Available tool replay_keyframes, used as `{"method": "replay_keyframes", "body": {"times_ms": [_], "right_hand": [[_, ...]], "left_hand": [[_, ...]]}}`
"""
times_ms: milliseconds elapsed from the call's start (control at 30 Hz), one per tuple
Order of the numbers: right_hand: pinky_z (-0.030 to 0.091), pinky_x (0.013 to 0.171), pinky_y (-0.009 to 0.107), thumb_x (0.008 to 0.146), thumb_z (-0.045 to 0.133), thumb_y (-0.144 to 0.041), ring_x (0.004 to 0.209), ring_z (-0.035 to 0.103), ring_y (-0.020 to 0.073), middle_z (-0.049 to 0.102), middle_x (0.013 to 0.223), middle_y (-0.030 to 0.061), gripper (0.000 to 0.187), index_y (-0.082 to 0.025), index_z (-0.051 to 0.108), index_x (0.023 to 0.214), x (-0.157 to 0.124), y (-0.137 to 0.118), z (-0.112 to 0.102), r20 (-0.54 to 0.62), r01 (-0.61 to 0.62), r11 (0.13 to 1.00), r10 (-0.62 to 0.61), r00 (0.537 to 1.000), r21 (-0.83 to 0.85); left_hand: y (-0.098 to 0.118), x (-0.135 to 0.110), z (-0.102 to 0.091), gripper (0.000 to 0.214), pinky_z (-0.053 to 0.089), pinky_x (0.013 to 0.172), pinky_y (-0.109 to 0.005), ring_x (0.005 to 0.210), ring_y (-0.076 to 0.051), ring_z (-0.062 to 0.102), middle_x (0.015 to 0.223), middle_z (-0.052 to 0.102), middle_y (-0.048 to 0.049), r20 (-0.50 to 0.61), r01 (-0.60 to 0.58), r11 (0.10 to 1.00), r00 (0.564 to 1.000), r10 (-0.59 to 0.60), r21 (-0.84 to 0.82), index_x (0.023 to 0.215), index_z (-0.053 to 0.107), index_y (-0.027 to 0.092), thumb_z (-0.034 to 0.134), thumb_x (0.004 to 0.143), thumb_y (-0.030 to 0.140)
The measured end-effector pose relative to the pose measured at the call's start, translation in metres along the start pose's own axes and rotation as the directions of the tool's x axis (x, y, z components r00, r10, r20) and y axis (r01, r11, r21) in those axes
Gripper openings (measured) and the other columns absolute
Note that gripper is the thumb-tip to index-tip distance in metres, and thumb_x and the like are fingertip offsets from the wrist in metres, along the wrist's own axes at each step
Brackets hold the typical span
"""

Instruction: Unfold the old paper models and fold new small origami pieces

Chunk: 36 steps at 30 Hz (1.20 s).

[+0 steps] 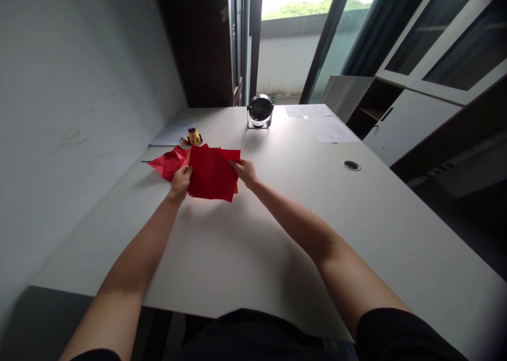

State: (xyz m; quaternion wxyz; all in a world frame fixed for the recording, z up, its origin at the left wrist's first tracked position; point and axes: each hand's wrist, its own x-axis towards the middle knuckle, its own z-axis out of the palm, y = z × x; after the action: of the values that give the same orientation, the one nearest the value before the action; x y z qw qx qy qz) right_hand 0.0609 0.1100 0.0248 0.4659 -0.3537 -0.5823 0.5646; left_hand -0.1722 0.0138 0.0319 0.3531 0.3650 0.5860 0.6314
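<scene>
A small stack of red paper sheets (213, 172) is held up over the desk between both hands, with orange edges peeking out behind it. My left hand (182, 180) pinches the stack's left edge, thumb on the front. On the upper right edge, my right hand (244, 171) grips it the same way. Just left of the stack lies a folded, creased red paper piece (169, 163), partly hidden by the sheets and my left hand. A yellow toy (194, 136) with dark parts stands behind them.
The white desk (253, 255) meets a wall on the left. A round dark device on a metal stand (260, 110) is at the far edge. White papers (330, 129) lie at the back right, more papers (172, 132) back left. A cable hole (351, 165) sits on the right.
</scene>
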Motion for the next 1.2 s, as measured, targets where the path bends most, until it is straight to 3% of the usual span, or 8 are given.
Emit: {"method": "replay_keyframes", "body": {"times_ms": [133, 367, 600, 733, 867, 1000, 1067, 1200], "right_hand": [[0.059, 0.067, 0.032, 0.083, 0.066, -0.046, 0.082, 0.073, 0.0231, 0.077, 0.087, 0.0071, 0.030, -0.017, 0.074, 0.088, 0.012, 0.010, -0.002, -0.071, -0.096, 0.993, 0.091, 0.993, -0.066], [0.061, 0.070, 0.031, 0.080, 0.068, -0.035, 0.086, 0.071, 0.0182, 0.073, 0.105, 0.0040, 0.043, -0.022, 0.056, 0.119, 0.034, 0.013, 0.012, 0.084, -0.065, 0.995, 0.058, 0.995, 0.079], [0.056, 0.055, 0.024, 0.086, 0.063, -0.026, 0.059, 0.065, 0.0105, 0.066, 0.090, -0.0012, 0.046, -0.024, 0.047, 0.129, 0.043, 0.016, 0.040, 0.020, -0.127, 0.992, 0.127, 0.992, 0.003], [0.054, 0.055, 0.021, 0.086, 0.064, -0.027, 0.057, 0.066, 0.0077, 0.067, 0.097, -0.0004, 0.039, -0.026, 0.053, 0.124, 0.020, 0.028, 0.030, 0.054, -0.051, 0.980, 0.062, 0.997, -0.195], [0.053, 0.056, 0.021, 0.088, 0.059, -0.026, 0.061, 0.067, 0.0087, 0.067, 0.097, -0.0002, 0.031, -0.025, 0.058, 0.118, 0.000, 0.037, 0.000, 0.083, -0.004, 0.962, 0.027, 0.996, -0.272], [0.053, 0.059, 0.022, 0.088, 0.056, -0.026, 0.064, 0.068, 0.0100, 0.068, 0.097, 0.0006, 0.027, -0.024, 0.061, 0.114, -0.011, 0.034, -0.030, 0.085, 0.012, 0.945, 0.017, 0.996, -0.328], [0.053, 0.063, 0.023, 0.088, 0.056, -0.027, 0.067, 0.068, 0.0105, 0.068, 0.097, 0.0000, 0.026, -0.024, 0.063, 0.112, -0.016, 0.032, -0.044, 0.097, 0.032, 0.933, 0.003, 0.995, -0.358], [0.052, 0.070, 0.026, 0.087, 0.055, -0.027, 0.069, 0.066, 0.0113, 0.069, 0.095, -0.0008, 0.023, -0.023, 0.066, 0.107, -0.028, 0.032, -0.071, 0.102, 0.095, 0.898, -0.056, 0.993, -0.429]], "left_hand": [[0.005, 0.005, 0.006, 0.018, 0.050, 0.071, -0.025, 0.078, -0.018, 0.062, 0.072, 0.061, -0.0017, -0.093, -0.115, 0.946, 0.984, 0.149, 0.302, 0.078, 0.062, 0.019, 0.068, 0.085, 0.035], [0.012, 0.031, 0.013, 0.011, 0.050, 0.088, -0.028, 0.102, -0.022, 0.064, 0.101, 0.070, -0.0069, -0.203, -0.190, 0.898, 0.936, 0.287, 0.396, 0.096, 0.063, 0.020, 0.060, 0.089, 0.027], [0.005, 0.079, -0.024, 0.018, 0.037, 0.107, -0.036, 0.118, -0.023, 0.055, 0.120, 0.062, -0.0135, -0.352, -0.044, 0.786, 0.878, 0.325, 0.616, 0.110, 0.053, 0.015, 0.054, 0.093, 0.015], [0.007, 0.080, -0.043, 0.032, 0.026, 0.114, -0.050, 0.130, -0.031, 0.041, 0.135, 0.048, -0.0235, -0.361, 0.020, 0.735, 0.880, 0.309, 0.678, 0.119, 0.048, 0.005, 0.059, 0.090, 0.012], [0.007, 0.075, -0.027, 0.040, 0.021, 0.118, -0.052, 0.141, -0.038, 0.030, 0.147, 0.040, -0.0212, -0.058, -0.181, 0.468, 0.890, 0.452, 0.865, 0.127, 0.054, 0.011, 0.062, 0.089, 0.023], [-0.003, 0.076, 0.005, 0.052, 0.017, 0.122, -0.056, 0.147, -0.037, 0.029, 0.155, 0.042, -0.0153, 0.388, -0.440, 0.301, 0.895, 0.219, 0.846, 0.135, 0.059, 0.021, 0.061, 0.090, 0.044], [-0.014, 0.078, 0.012, 0.063, 0.010, 0.121, -0.063, 0.152, -0.039, 0.019, 0.162, 0.034, -0.0134, 0.398, -0.407, 0.293, 0.913, 0.095, 0.865, 0.143, 0.055, 0.026, 0.060, 0.087, 0.055], [-0.037, 0.084, -0.005, 0.076, 0.001, 0.115, -0.074, 0.154, -0.044, 0.013, 0.166, 0.025, -0.0183, 0.213, -0.189, 0.312, 0.976, -0.045, 0.931, 0.153, 0.044, 0.027, 0.052, 0.088, 0.066]]}}
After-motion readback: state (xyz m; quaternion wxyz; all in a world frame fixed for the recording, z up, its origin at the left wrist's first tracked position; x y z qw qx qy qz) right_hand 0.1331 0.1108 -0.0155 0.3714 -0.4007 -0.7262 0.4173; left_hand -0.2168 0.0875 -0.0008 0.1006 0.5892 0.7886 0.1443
